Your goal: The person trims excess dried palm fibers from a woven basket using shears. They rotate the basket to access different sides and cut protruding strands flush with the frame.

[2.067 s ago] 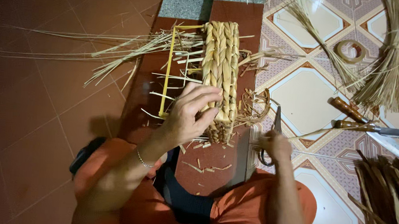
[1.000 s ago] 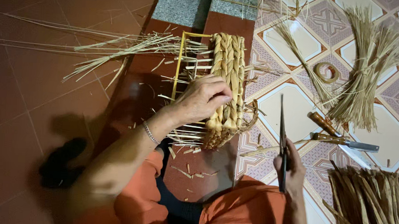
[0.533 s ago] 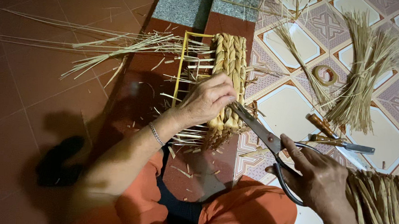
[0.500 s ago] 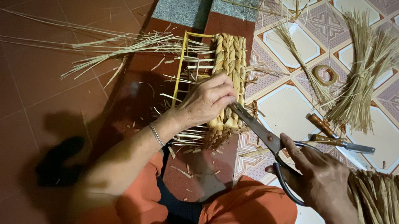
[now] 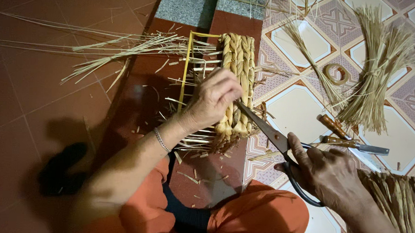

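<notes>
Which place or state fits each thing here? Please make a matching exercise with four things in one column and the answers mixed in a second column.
Things:
1. scissors
2. left hand
3. tape roll
4. bracelet

Places or states:
a. lies alone on the patterned tile floor
b. worn on the left wrist
c. rests on the braided straw piece
d. held in the right hand

Pairs: 1-d, 2-c, 3-a, 4-b
</notes>
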